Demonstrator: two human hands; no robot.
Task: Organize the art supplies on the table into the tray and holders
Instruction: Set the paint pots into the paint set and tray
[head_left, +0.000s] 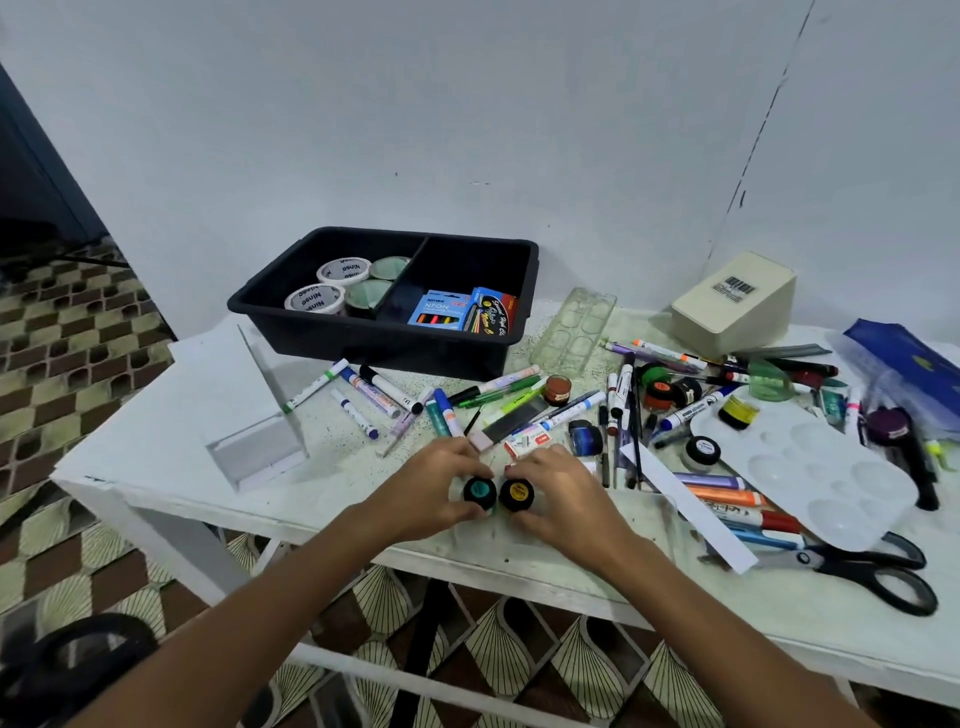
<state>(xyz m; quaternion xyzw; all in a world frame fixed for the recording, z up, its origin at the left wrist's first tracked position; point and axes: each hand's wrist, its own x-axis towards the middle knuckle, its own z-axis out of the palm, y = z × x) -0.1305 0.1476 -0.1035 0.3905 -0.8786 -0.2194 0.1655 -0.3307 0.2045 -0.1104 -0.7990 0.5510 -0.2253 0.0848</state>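
My left hand (435, 488) grips a small paint jar with a teal lid (479, 490) near the table's front edge. Right beside it, my right hand (563, 499) grips a paint jar with a yellow lid (517, 492). The two jars touch side by side. A black two-part tray (311, 332) stands at the back; its left part holds tape rolls (315, 299), its right part holds marker boxes (439, 312). Markers (363, 392) and pens lie scattered between the tray and my hands.
A clear acrylic holder (260, 415) stands at the left. A beige box (735, 304) sits at the back right, with a clear palette (574, 332) beside it. A white palette (810, 467), black scissors (872, 571), several paint jars and markers crowd the right side.
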